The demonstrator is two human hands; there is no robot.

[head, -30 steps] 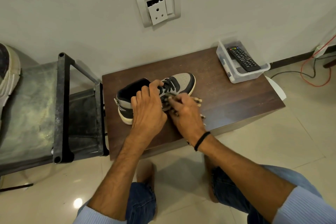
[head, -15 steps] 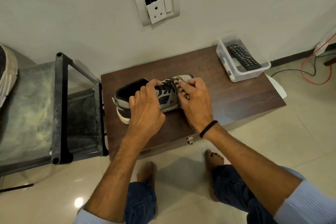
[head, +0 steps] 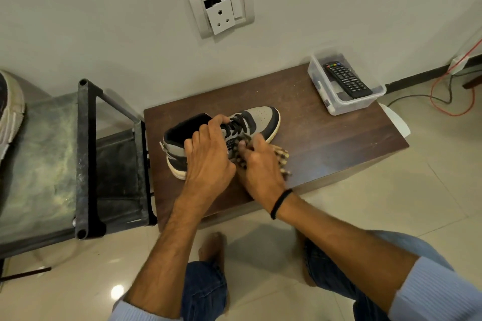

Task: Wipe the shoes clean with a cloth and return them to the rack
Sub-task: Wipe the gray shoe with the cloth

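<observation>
A low dark-brown wooden surface is standing against a pale wall, on a floor of light glossy tiles. The shoe, a grey and black high sneaker with black laces, is standing on its sole on this surface. Its long axis is running nearly along the wall. The toe is pointing right and a little toward the wall, and the heel is pointing toward the black rack just left of the shoe.

The left hand is gripping the shoe at its collar, fingers curled over the opening. The right hand is holding a chequered cloth and pressing it on the near side of the shoe.

Right of the shoe, well apart, a clear box is holding a black remote. Above the shoe, a white socket is sitting crooked in its frame on the wall. A small mark on the shoe's side is too blurred to read.
</observation>
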